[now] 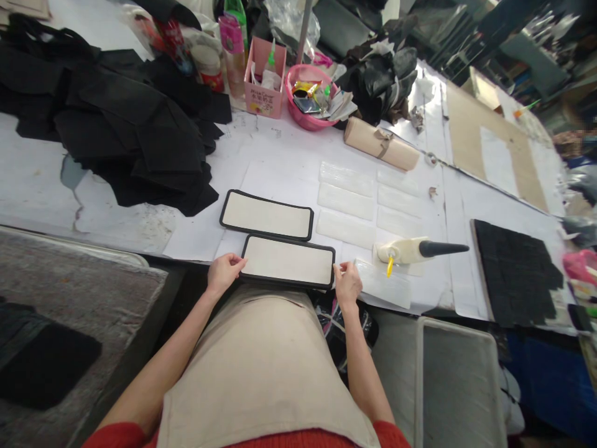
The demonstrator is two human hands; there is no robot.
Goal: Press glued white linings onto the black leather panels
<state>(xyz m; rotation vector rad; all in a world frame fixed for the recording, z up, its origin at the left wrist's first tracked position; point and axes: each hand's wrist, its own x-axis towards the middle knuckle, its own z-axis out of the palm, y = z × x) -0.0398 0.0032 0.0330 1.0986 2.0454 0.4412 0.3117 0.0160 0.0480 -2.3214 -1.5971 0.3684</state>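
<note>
At the table's front edge lies a flat off-white panel with a black border [288, 261], its corners rounded. My left hand [226, 272] pinches its left edge between thumb and fingers. At its right edge, the fingers of my right hand [347, 283] are closed against the black border. Just behind it, slightly to the left, a second panel of the same kind [267, 214] rests on the table. Right of the panels, translucent rectangular sheets [346, 200] lie in rows. A cream bottle with a yellow tip and a black tapered end [405, 250] lies on the nearer sheets.
A heap of black cut pieces [135, 124] covers the left of the table. Along the back stand a pink box [265, 93], a pink basin [305, 118] and a tan roll [380, 144]. A black stack [517, 274] lies right; a grey bin [459, 379] stands below.
</note>
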